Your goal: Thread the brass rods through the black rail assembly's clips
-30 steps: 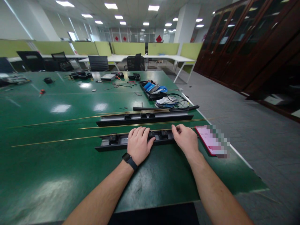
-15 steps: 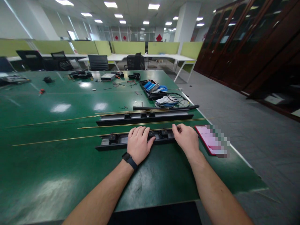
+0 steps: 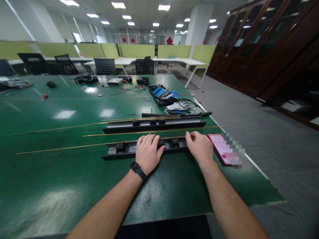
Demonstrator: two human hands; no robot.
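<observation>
Close in front of me, a black channel rail (image 3: 129, 155) with a metallic inside and several black blocks lies on the green table. My left hand (image 3: 149, 151) clamps down across its middle, fingers over the far side and thumb beside a black block (image 3: 161, 143). At the rail's right end, my right hand (image 3: 200, 146) is closed in a pinch on a thin brass-coloured rod (image 3: 72, 147). This rod runs along the rail's far side and sticks out well past its left end. The pinched end is hidden by my fingers.
Beyond lie a second channel rail (image 3: 174, 126), more thin rods (image 3: 139, 132) and a black strip (image 3: 206, 114). A phone-like red-edged device (image 3: 219, 149) is by the table's right edge. Farther back are gloves (image 3: 177, 107) and a black tray (image 3: 157, 99) of parts.
The brass rod has slid slightly to the right, along with my right hand. My left hand keeps its place on the rail.
</observation>
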